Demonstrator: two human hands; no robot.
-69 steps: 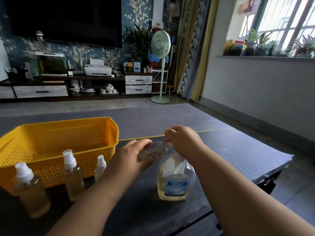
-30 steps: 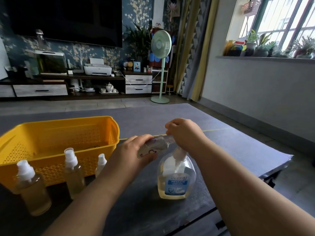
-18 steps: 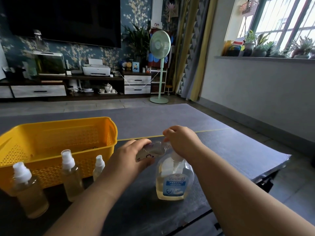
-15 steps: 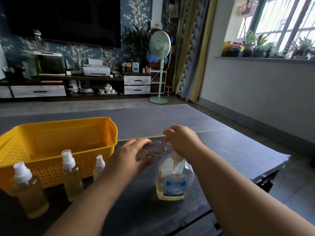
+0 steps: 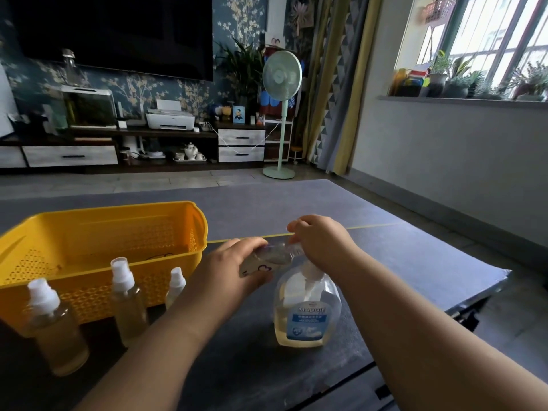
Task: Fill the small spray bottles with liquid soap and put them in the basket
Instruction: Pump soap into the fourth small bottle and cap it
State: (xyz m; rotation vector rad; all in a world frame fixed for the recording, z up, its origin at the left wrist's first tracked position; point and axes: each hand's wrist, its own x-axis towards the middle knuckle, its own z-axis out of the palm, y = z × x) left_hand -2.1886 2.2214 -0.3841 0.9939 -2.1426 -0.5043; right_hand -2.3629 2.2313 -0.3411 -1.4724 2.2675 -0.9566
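My left hand (image 5: 237,269) holds a small clear spray bottle (image 5: 271,256) tilted on its side, its mouth at the pump of the liquid soap bottle (image 5: 307,314). My right hand (image 5: 321,243) is closed over the pump head, which it hides. The soap bottle stands on the dark table (image 5: 415,262), about a third full of pale yellow liquid. Three capped spray bottles with yellowish liquid stand in front of the yellow basket (image 5: 98,232): a large one (image 5: 56,330), a middle one (image 5: 127,304) and a small one (image 5: 175,287).
The table's right edge (image 5: 474,295) drops off to the floor close to my right arm. A standing fan (image 5: 281,114) and a TV cabinet (image 5: 133,149) are far across the room. The basket's inside looks nearly bare.
About a second ago my right hand and the pump were raised; they have come back down. The small bottle stays at the pump nozzle. The other bottles and basket have not moved.
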